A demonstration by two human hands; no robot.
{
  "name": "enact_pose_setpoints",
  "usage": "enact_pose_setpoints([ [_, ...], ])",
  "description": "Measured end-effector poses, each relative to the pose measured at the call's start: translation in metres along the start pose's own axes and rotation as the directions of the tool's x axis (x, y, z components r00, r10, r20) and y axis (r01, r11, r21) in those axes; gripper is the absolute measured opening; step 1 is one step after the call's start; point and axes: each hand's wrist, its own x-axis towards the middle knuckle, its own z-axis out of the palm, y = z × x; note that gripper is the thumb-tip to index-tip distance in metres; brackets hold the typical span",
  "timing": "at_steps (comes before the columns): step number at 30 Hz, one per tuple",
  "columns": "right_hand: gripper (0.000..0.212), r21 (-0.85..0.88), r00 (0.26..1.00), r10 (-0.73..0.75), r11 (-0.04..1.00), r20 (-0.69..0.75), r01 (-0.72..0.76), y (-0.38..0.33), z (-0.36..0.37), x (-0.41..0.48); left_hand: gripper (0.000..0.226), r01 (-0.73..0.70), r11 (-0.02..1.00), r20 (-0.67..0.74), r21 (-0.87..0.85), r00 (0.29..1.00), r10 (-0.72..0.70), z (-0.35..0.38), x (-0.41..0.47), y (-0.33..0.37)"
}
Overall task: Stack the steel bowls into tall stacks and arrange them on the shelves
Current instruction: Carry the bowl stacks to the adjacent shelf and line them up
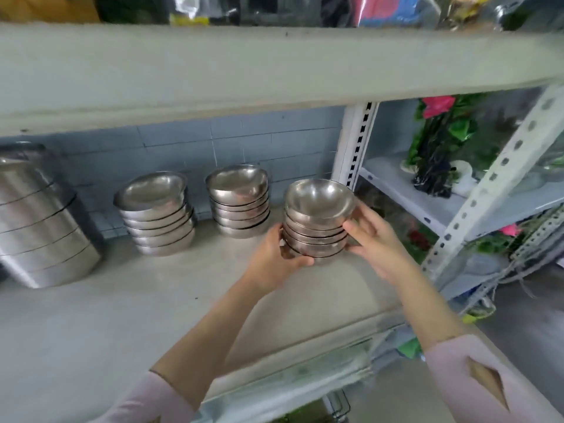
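Steel stack (316,227): nested bowls at the right end of the shelf (152,300), near the middle stack (239,203); whether its base touches the shelf is unclear.
Left hand (279,254): curled round the lower left side, cupping the base.
Right hand (372,239): fingers wrapped on the right side.
Handling: probably rigid, smooth, slippery and fairly heavy. Support the base and steady the sides.

Blue-grey tiled wall (244,138) at the back. Artificial plant (436,154) with pink flower at right, beside a white slotted post (351,148). Coloured packets (387,10) along the top.
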Motion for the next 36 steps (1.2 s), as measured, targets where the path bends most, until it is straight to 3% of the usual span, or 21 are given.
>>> enact_pose_setpoints([
  [6, 0.066, 0.024, 0.994, 0.045, 0.999, 0.103, -0.047, 0.0, -0.038, 0.071, 0.083, 0.085, 0.996, -0.112, 0.005, 0.99, -0.084, 0.03, 0.044, 0.012],
  [10, 0.043, 0.041, 0.981, 0.061, 0.997, 0.184, -0.07, -0.002, -0.049, 0.1, 0.097, 0.132, 0.991, -0.142, 0.011, 0.981, -0.129, 0.04, 0.07, 0.015],
  [12, 0.05, 0.061, 0.974, 0.058, 0.995, 0.219, -0.073, -0.003, -0.053, 0.111, 0.104, 0.136, 0.991, -0.167, 0.019, 0.977, -0.131, 0.044, 0.081, 0.016],
  [16, 0.088, 0.084, 0.967, 0.056, 0.993, 0.25, -0.08, -0.008, -0.053, 0.123, 0.099, 0.13, 0.991, -0.178, 0.03, 0.976, -0.122, 0.046, 0.096, 0.013],
  [20, 0.076, 0.091, 0.959, 0.051, 0.993, 0.278, -0.079, -0.007, -0.055, 0.133, 0.083, 0.12, 0.99, -0.191, 0.068, 0.976, -0.106, 0.046, 0.103, 0.016],
  [28, 0.066, 0.038, 0.942, 0.034, 0.998, 0.333, -0.05, -0.006, -0.059, 0.137, 0.086, 0.188, 0.964, -0.203, 0.188, 0.968, -0.149, 0.041, 0.108, 0.028],
  [30, 0.061, -0.014, 0.959, 0.017, 1.0, 0.284, -0.014, -0.004, -0.058, 0.129, 0.097, 0.216, 0.947, -0.21, 0.237, 0.963, -0.167, 0.043, 0.099, 0.038],
  [32, 0.061, -0.107, 0.992, -0.02, 0.994, 0.125, 0.034, -0.002, -0.055, 0.115, 0.096, 0.236, 0.91, -0.227, 0.342, 0.96, -0.164, 0.044, 0.081, 0.047],
  [34, 0.058, -0.232, 0.995, -0.086, 0.97, -0.046, 0.073, -0.001, -0.05, 0.09, 0.086, 0.213, 0.874, -0.24, 0.437, 0.964, -0.115, 0.038, 0.053, 0.049],
  [36, 0.047, -0.352, 0.979, -0.18, 0.926, -0.091, 0.138, 0.0, -0.039, 0.056, 0.066, 0.158, 0.857, -0.223, 0.49, 0.973, -0.053, 0.026, 0.017, 0.045],
])
